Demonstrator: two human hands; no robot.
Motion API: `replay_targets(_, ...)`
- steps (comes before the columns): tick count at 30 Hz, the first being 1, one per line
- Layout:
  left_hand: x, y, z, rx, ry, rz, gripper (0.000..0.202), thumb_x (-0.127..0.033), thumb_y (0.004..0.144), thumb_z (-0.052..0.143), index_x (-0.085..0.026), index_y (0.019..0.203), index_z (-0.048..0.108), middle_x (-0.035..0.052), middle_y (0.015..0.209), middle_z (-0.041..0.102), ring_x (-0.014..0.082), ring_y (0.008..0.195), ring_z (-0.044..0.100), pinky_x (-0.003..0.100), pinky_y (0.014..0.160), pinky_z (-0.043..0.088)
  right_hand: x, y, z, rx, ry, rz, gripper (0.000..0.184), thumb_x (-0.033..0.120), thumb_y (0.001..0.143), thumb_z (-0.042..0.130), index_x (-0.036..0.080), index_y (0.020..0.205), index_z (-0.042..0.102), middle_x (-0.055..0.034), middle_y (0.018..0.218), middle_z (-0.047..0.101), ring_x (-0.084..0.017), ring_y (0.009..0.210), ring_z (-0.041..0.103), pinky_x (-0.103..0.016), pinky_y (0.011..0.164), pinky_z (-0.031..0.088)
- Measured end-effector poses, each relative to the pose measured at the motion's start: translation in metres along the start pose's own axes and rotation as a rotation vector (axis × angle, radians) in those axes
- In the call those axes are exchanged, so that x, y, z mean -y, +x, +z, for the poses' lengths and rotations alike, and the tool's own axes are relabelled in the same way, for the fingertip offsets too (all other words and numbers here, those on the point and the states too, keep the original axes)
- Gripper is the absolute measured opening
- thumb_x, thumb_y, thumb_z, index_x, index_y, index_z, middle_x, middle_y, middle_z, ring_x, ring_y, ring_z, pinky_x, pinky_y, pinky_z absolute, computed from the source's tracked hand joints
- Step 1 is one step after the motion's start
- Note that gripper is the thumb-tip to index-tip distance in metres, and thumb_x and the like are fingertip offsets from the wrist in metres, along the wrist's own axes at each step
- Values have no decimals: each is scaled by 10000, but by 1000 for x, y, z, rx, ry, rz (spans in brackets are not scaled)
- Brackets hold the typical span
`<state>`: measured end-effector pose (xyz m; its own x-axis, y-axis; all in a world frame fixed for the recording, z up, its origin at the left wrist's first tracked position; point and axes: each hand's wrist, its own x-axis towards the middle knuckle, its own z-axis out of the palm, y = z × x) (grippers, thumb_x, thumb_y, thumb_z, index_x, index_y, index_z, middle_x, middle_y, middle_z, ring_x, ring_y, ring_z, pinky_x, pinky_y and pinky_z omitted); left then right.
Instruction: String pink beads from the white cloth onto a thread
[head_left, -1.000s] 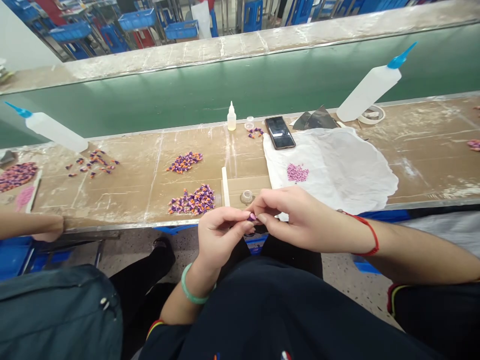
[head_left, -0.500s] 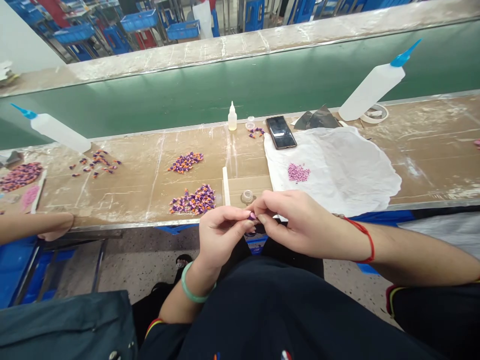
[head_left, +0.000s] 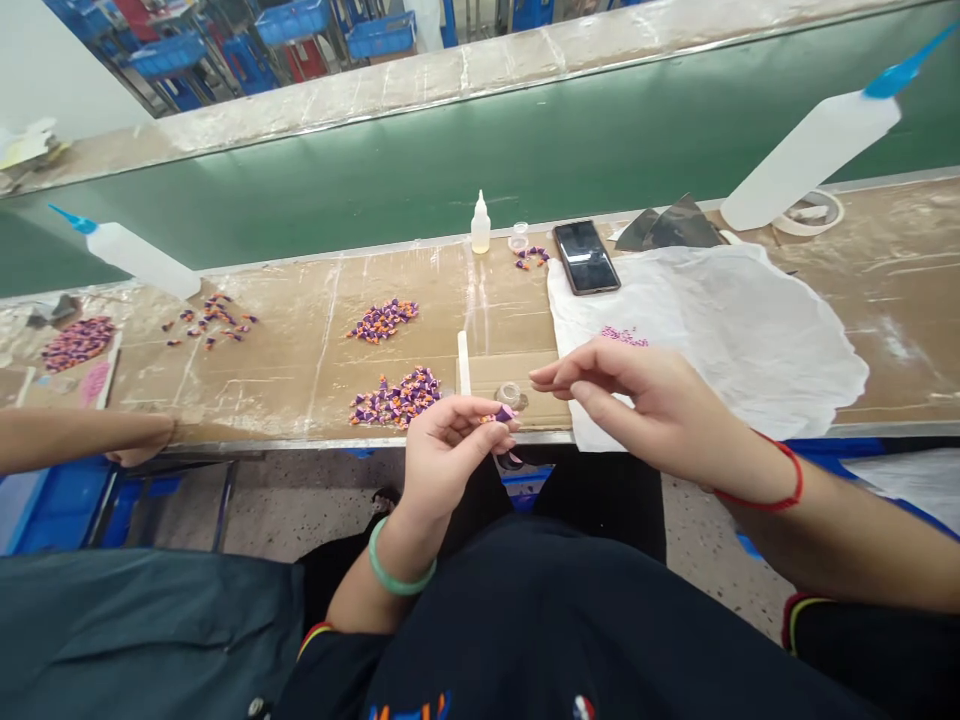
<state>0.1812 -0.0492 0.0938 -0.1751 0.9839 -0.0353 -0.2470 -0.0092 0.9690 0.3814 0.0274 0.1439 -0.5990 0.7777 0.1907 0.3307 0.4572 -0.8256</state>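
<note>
My left hand (head_left: 450, 460) pinches a small purple and pink folded piece (head_left: 504, 414) between thumb and fingertips. My right hand (head_left: 645, 400) is a little to the right of it, with fingers extended over the cardboard and touching nothing visible. Just beyond the fingertips stands a small clear jar (head_left: 510, 395). A heap of purple and orange pieces (head_left: 395, 397) lies left of my left hand, with a smaller heap (head_left: 382, 320) farther back. Pink beads (head_left: 624, 336) sit on a white sheet (head_left: 720, 340), partly hidden by my right hand.
A wooden stick (head_left: 464, 362), small glue bottle (head_left: 481, 226), phone (head_left: 586, 257), and large blue-nozzled squeeze bottles (head_left: 810, 150) stand on the cardboard-covered bench (head_left: 300, 400). A co-worker's forearm (head_left: 75, 437) rests at the left edge. A green panel (head_left: 375, 200) backs the bench.
My right hand has drawn away from my left hand, up and to the right, and no longer touches the small piece. My left hand keeps hold of it. The view has shifted slightly.
</note>
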Motion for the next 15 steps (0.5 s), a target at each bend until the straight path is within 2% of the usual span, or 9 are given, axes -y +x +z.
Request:
replay_targets(2, 4, 9, -17, 44, 147, -5, 260, -414, 776, 807, -172, 848, 749, 49, 676, 750, 147, 549, 675, 242, 519, 547, -12, -1, -1, 12, 45, 51, 134, 309, 957, 539, 226, 926, 640, -81, 1028, 768, -251, 941, 736, -374, 794, 615)
replay_targets(4, 9, 22, -42, 62, 379, 20, 171, -338, 794, 763, -172, 833, 753, 52, 691, 741, 156, 589, 664, 258, 555, 537, -28, -3, -1, 21, 77, 108, 193, 387, 963, 554, 231, 907, 651, -90, 1024, 771, -265, 928, 740, -394, 780, 630)
replay_targets(7, 12, 42, -87, 7, 783, 81, 70, -247, 782, 712, -190, 781, 752, 43, 709, 712, 170, 639, 630, 286, 610, 515, -52, -5, 1, 11, 85, 193, 309, 509, 959, 546, 234, 886, 666, -106, 1004, 774, -279, 887, 749, -428, 756, 648)
replay_targets(10, 12, 64, -125, -14, 1062, 78, 59, -242, 777, 713, -196, 791, 747, 42, 772, 706, 192, 749, 639, 311, 727, 524, -70, -7, 2, -11, 102, 256, 387, 601, 942, 529, 244, 871, 662, -110, 1006, 774, -287, 876, 753, -463, 774, 655)
replay_targets(12, 13, 82, -144, -87, 1159, 47, 99, -252, 803, 692, -182, 855, 738, 53, 862, 719, 198, 812, 648, 319, 783, 528, -76, -8, 3, -11, 116, 288, 408, 635, 927, 533, 250, 860, 653, -112, 1020, 772, -299, 894, 751, -488, 799, 652)
replay_targets(15, 16, 113, -162, -243, 1246, 39, 173, -223, 828, 637, -146, 965, 709, 88, 979, 704, 218, 884, 635, 360, 862, 518, -78, -9, 3, -11, 123, 320, 431, 658, 921, 527, 250, 857, 649, -116, 1029, 769, -312, 915, 747, -515, 824, 644)
